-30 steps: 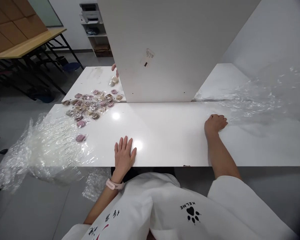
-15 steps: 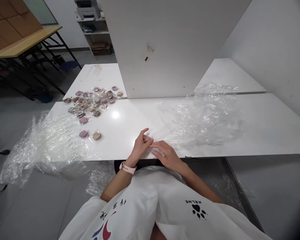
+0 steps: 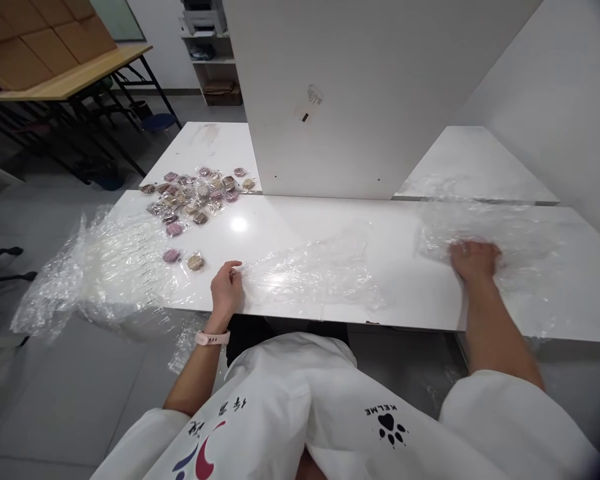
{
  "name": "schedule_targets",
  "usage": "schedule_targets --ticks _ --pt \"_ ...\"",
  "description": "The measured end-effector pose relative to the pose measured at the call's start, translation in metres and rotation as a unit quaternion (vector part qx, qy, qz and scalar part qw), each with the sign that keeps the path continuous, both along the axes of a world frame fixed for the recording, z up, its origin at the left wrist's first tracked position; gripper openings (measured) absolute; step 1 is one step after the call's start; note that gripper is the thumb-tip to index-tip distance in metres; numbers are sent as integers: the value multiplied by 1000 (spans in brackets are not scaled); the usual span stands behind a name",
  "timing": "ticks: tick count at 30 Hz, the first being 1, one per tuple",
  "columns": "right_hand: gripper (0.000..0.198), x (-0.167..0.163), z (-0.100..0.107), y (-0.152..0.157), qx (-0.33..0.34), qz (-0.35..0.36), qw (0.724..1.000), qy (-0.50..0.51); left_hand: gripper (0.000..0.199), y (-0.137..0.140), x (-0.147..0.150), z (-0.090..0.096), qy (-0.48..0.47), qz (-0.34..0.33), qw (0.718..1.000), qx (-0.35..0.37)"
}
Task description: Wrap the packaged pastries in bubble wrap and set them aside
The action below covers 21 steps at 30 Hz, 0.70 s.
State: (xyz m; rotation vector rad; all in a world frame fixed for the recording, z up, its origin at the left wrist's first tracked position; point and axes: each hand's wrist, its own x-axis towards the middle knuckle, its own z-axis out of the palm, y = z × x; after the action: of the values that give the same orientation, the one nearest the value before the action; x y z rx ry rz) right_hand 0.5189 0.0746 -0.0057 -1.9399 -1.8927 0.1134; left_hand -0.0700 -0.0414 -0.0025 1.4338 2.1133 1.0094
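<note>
Left grip (image 3: 227, 287) pinching clear plastic (image 3: 310, 277), right grip (image 3: 475, 260) on crumpled film (image 3: 527, 230), its closure unclear

Your only view looks from your head, above the near side of the table (image 3: 303, 217), facing forward and down toward the panel (image 3: 380, 100) behind it.
</note>
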Motion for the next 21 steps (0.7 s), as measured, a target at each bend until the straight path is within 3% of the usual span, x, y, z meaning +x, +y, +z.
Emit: schedule_targets --ticks 3,5,7,8,10,11,13,15,17,19,21 --pt "63 16 17 3 -22 -241 970 3 33 1 -12 6 -43 46 998 -14" --pt "58 -4 32 -8 -9 -285 958 -5 29 4 -14 10 -93 66 993 -39" --pt "57 -52 43 -30 -9 -237 971 5 21 7 -12 14 -138 80 985 -60" --pt "60 -84 46 -44 -67 -202 977 16 20 9 -11 15 -160 83 982 -65" --pt "52 -150 43 -74 -181 -61 978 79 21 12 -8 17 -201 74 975 -60" --pt "48 -179 39 -88 -176 14 976 127 23 13 -7 18 -219 64 972 -57" --pt "45 -220 31 -110 -138 64 950 272 25 15 -7 22 -245 48 967 -45" --pt "44 -232 28 -125 -94 32 895 434 26 14 -10 27 -249 45 967 -19" --pt "44 -221 31 -133 -98 -8 839 535 26 11 -14 33 -232 52 971 31" --pt "43 -198 36 -139 -173 -1 838 517 27 5 -17 37 -201 43 976 66" --pt "39 -177 40 -142 -265 27 877 400 28 -4 -18 38 -166 12 985 40"
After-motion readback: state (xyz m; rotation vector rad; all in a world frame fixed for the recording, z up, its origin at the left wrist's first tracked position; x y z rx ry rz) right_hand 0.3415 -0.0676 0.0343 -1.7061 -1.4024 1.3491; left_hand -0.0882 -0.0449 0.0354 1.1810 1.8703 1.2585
